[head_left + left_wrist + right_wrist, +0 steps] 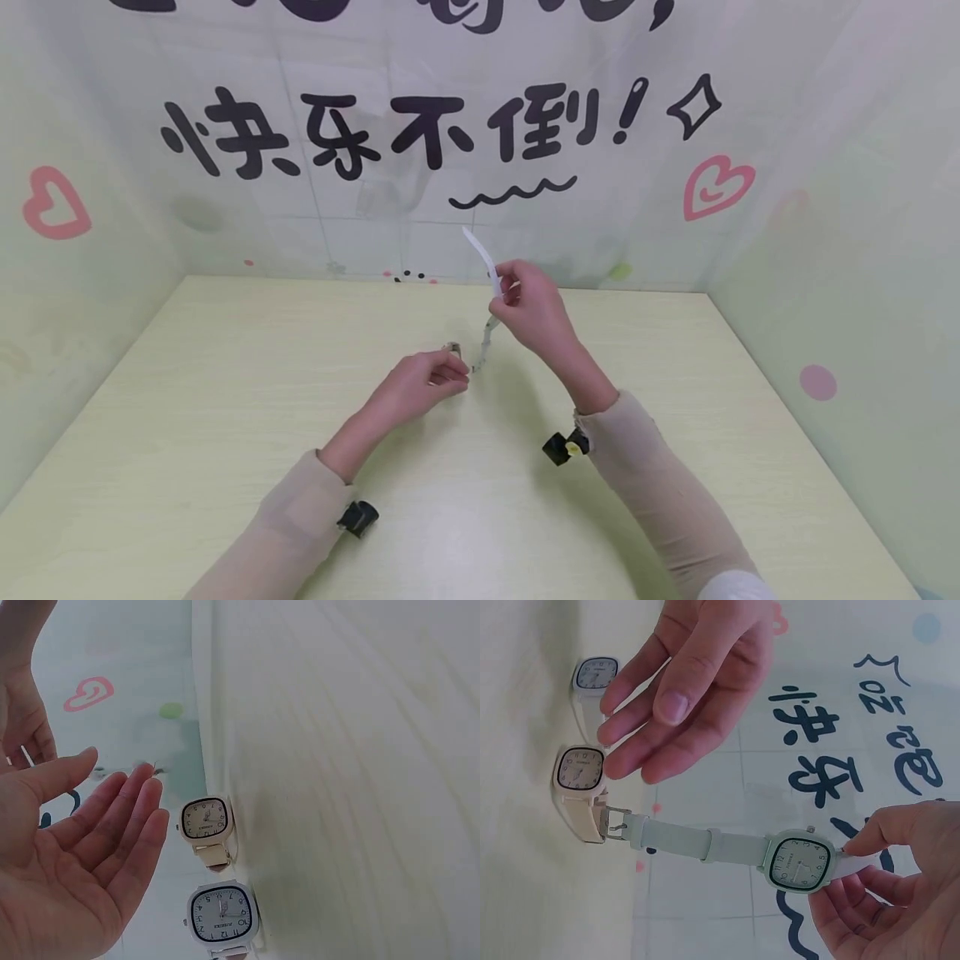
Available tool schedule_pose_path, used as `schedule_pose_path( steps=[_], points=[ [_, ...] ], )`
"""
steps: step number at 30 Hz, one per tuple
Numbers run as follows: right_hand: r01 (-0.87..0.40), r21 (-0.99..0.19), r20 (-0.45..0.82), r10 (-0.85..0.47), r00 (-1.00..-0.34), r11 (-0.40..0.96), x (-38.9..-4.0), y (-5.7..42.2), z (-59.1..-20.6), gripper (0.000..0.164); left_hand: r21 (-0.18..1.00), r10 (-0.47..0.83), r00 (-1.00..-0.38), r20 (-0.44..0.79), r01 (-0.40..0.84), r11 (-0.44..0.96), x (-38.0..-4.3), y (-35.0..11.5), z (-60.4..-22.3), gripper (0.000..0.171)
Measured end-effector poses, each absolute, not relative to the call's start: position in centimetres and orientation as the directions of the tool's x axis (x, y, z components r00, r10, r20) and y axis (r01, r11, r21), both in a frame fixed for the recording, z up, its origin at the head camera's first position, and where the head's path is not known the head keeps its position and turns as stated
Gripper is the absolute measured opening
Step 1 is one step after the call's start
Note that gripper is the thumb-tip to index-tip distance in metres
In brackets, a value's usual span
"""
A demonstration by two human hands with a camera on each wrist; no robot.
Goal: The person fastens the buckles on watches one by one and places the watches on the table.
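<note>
My right hand (531, 307) pinches a pale green wristwatch (801, 862) by the strap beside its case. The watch is raised, with one strap end sticking up past the fingers and the buckle end hanging down toward the table. That buckle overlaps the strap of a cream wristwatch (580, 769) in the right wrist view. Beyond the cream one stands a white wristwatch (223, 915), both with square dials. My left hand (416, 385) is beside these two watches, its fingers loosely extended and nothing between them. In the head view it mostly hides them.
The pale wood-grain table (225, 400) meets a printed curtain (420, 242) at its far edge, with more curtain on the left and right sides. A small black camera (358, 518) is strapped to the left wrist, and another black camera (558, 448) to the right.
</note>
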State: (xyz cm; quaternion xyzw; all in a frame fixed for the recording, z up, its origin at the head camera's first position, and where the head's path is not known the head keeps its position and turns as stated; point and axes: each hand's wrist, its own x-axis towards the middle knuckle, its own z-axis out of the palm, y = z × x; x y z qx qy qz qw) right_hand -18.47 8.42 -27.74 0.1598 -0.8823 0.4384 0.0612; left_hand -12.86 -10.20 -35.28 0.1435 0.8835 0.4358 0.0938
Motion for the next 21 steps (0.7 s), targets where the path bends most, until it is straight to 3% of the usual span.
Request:
schedule_pose_path(
  steps=[6, 12, 21],
  points=[
    [-0.386, -0.794, 0.298, -0.253, -0.92, 0.47, -17.8, 7.5, -27.3, 0.031, 0.829, 0.389, -0.92, -0.043, 0.184, 0.528, -12.8, -9.8, -35.6, 0.025],
    [-0.441, -0.808, 0.366, -0.254, -0.895, 0.391, -17.3, 7.2, -27.4, 0.028, 0.874, 0.457, -0.888, -0.053, 0.18, 0.451, -12.4, -9.4, -35.7, 0.037],
    [-0.541, -0.804, 0.483, -0.259, -0.836, 0.246, -16.7, 7.4, -27.5, 0.03, 0.998, 0.365, -0.929, -0.058, -0.049, 0.035, -12.7, -9.3, -35.1, 0.054]
  ],
)
